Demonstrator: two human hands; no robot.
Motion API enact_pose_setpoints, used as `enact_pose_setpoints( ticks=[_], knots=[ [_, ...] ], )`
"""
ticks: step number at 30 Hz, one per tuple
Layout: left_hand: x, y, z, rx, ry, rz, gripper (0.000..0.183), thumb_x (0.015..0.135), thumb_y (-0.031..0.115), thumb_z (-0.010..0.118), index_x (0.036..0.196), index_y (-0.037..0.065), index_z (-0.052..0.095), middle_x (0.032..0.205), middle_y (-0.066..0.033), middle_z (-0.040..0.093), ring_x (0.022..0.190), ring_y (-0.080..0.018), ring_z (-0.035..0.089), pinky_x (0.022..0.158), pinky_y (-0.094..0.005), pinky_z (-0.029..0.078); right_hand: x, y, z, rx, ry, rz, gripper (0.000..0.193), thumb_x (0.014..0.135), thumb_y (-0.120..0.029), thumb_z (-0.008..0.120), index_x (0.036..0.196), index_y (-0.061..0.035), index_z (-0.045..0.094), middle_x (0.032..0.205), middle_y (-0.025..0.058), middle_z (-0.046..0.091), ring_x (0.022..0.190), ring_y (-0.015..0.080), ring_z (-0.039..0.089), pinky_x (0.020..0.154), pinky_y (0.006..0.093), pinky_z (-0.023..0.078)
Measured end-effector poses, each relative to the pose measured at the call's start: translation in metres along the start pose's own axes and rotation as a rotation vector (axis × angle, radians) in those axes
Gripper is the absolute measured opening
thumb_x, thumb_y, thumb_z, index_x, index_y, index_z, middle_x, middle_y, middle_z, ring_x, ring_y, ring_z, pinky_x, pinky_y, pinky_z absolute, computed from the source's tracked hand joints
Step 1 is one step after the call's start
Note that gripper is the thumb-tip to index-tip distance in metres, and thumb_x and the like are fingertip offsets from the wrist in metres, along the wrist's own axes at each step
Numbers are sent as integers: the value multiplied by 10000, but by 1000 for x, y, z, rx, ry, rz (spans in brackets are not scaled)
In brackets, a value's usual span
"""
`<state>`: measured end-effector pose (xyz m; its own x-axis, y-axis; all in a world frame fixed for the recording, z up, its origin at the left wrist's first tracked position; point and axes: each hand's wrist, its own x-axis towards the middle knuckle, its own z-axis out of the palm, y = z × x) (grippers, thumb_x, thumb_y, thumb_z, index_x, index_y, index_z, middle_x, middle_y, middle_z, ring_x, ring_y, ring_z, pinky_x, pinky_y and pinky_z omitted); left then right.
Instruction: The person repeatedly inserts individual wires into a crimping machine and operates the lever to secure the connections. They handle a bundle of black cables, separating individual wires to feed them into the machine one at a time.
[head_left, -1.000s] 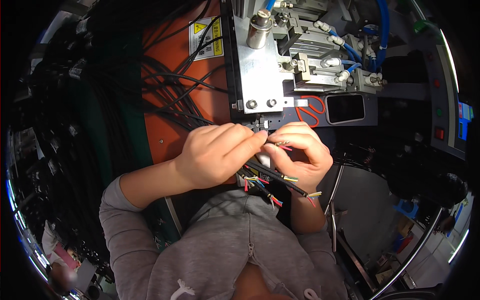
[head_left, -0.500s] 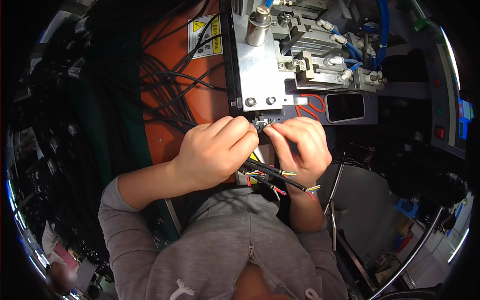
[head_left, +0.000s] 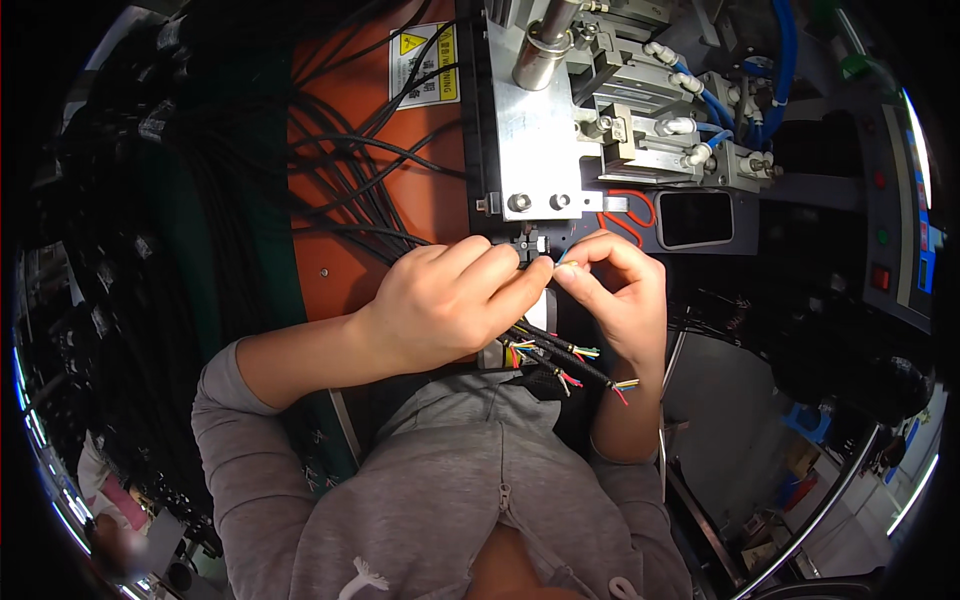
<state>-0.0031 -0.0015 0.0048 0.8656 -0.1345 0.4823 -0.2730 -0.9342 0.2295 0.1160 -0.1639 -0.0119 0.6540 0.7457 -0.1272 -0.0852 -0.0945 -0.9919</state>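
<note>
My left hand (head_left: 455, 305) and my right hand (head_left: 617, 292) meet just below a metal machine head (head_left: 535, 130), fingertips pinched together at a small black fixture (head_left: 530, 243). Both hands pinch a thin wire there. A bundle of black cables with stripped coloured wire ends (head_left: 560, 358) runs under my hands and sticks out below the right wrist. The wire itself is mostly hidden by my fingers.
An orange panel (head_left: 350, 130) with many black cables (head_left: 340, 170) and a yellow warning label (head_left: 425, 65) lies to the left. Pneumatic cylinders with blue hoses (head_left: 690, 120) sit at the upper right, beside a control panel with coloured buttons (head_left: 885, 230).
Both hands have risen toward the machine head and closed in on the small fixture; the fingertips now meet right under it.
</note>
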Motion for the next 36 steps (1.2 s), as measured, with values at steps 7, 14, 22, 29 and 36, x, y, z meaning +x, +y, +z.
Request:
enact_pose_setpoints(
  ticks=[7, 14, 22, 29, 36],
  knots=[
    [0, -3, 2, -34, 37, 39, 319, 656, 70, 654, 973, 41, 682, 729, -20, 583, 571, -98, 524, 419, -216, 377, -1, -4, -3, -185, -3, -141, 91, 752, -9, 712, 808, 20, 647, 756, 62, 613, 691, 109, 543, 630, 234, 432],
    [1, 4, 4, 46, -113, -29, 329, 686, 87, 627, 1007, 38, 678, 682, 9, 460, 560, -95, 469, 425, -214, 381, 7, 4, 14, -587, 194, -386, 46, 753, -3, 674, 779, 11, 638, 745, 103, 613, 669, 244, 573, 618, 320, 459],
    [5, 9, 6, 99, -95, -94, 302, 695, 95, 628, 988, 44, 684, 692, 12, 447, 559, -93, 470, 430, -214, 385, 7, 15, 22, -602, 275, -450, 68, 748, -7, 644, 729, -9, 579, 679, 96, 545, 648, 250, 520, 604, 336, 427],
    [5, 1, 9, 73, -40, -55, 250, 691, 91, 653, 936, 54, 684, 680, 6, 471, 548, -101, 490, 431, -224, 383, 7, 28, 23, -196, 272, -46, 46, 782, -1, 599, 755, 21, 570, 702, 66, 566, 628, 125, 532, 590, 257, 426],
    [6, -2, 9, 5, -34, -125, 217, 706, 102, 653, 920, 79, 680, 798, -2, 586, 643, -127, 585, 502, -241, 443, 12, 21, 25, -492, 305, -519, 82, 713, 29, 666, 785, 9, 631, 762, 115, 638, 715, 246, 611, 662, 311, 484]
  ],
)
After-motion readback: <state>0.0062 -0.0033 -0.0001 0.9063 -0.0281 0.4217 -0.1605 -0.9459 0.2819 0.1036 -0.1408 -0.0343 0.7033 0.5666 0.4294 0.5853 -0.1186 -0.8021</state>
